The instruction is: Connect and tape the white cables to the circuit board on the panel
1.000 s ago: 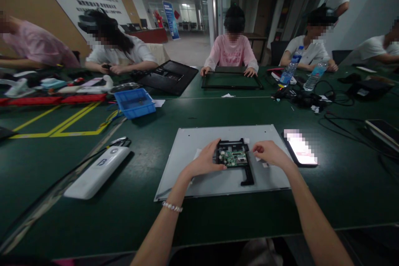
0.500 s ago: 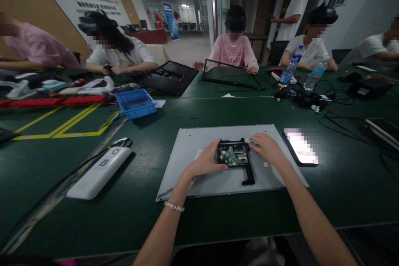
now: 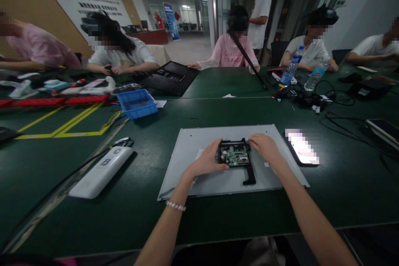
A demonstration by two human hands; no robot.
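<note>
On the grey panel, centre: black bracket lying flat, circuit board seated within its upper part. Panel itself flat on the green table, in front of the wearer.

Left hand: grip spread around the bracket's left side, fingers at the upper corner, thumb at the lower edge of the board; bracket held between them. Right hand: fingertips drawn close together at the bracket's upper right corner; cannot tell whether they pinch a small piece or only press.

Progress (judged): board and bracket are together on the panel, and attention is on the upper right corner, which looks unfinished. No fastening can be made out, so how firmly board, bracket and panel are joined is uncertain. Small pale tag on the panel, right of the bracket, apart from both hands. Share completed cannot be given from this view.

Around the panel: lit phone just beyond its right edge; white device to its left, cable at the far end; blue tray beyond and to the left.

Against the frame half a second back: left grip, bracket and board essentially unchanged. Right hand remains at the same corner, but the pale bit visible by its fingertips then is now mostly hidden. Beyond the panel, the seated person in pink has the dark frame turned edge-on, where it was face-on and tilted. The standing person has moved leftward, now behind that seat.
</note>
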